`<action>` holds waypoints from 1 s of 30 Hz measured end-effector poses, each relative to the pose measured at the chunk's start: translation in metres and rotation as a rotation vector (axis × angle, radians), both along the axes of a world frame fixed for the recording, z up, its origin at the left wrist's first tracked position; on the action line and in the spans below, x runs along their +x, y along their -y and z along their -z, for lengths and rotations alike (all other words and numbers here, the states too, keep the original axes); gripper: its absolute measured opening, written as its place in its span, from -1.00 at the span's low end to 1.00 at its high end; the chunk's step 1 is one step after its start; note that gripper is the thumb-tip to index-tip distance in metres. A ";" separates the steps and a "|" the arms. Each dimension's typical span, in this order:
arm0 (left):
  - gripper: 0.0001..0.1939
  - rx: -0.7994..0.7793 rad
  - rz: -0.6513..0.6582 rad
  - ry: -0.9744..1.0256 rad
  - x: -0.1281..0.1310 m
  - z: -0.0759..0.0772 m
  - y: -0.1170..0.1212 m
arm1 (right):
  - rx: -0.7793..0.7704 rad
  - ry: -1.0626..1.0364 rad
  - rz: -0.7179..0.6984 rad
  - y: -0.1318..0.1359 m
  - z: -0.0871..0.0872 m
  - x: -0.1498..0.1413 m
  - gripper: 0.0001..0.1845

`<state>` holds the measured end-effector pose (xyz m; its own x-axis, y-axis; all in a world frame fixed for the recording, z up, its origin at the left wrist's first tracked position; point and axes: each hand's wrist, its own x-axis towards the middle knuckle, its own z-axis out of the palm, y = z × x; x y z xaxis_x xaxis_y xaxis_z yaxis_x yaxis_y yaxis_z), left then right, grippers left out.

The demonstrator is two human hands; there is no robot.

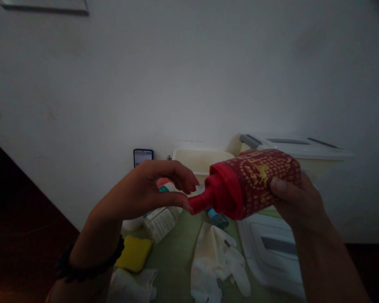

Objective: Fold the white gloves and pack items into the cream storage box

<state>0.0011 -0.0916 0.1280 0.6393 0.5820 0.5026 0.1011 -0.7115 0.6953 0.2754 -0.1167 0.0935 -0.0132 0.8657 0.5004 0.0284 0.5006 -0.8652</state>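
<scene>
Held sideways in my right hand (297,198) is a dark red bottle (262,179) with gold patterns, its bright red nozzle cap (216,195) pointing left. The thumb lies across the bottle's near side; the other fingers are mostly hidden behind it. My left hand (158,187), with a black bracelet at the wrist, is at the nozzle's tip. Its thumb appears to touch the tip, while the curved fingers stay a little above, with a gap between. Below the bottle, a pair of white gloves (216,261) lies on the green table surface (173,269).
Behind my left hand stand a phone (143,155) and a clear labelled bottle (161,223). A yellow sponge (133,253) and white cloth (132,286) lie nearer. A cream bin (202,160), a lidded box (290,145), a blue bottle (218,219) and a grey-white lid (271,252) surround the bottle.
</scene>
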 end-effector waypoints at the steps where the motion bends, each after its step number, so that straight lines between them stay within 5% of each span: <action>1: -0.81 0.006 -0.004 -0.003 0.000 0.000 0.000 | 0.006 -0.001 0.001 0.001 0.000 0.000 -0.71; 9: -0.87 0.064 0.000 -0.013 0.001 0.001 0.000 | 0.064 0.050 0.010 0.001 0.000 0.002 -0.73; 15: -0.92 0.069 -0.135 0.016 0.002 0.001 -0.001 | 0.201 0.188 0.078 0.001 -0.001 0.001 -0.60; 30: -0.85 0.034 -0.096 0.055 0.004 -0.004 0.005 | 0.118 0.053 -0.046 -0.004 0.006 0.001 -0.66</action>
<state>0.0049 -0.0969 0.1321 0.5524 0.6215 0.5555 0.1324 -0.7234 0.6776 0.2767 -0.1132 0.0880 -0.0805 0.7986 0.5964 0.0470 0.6007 -0.7981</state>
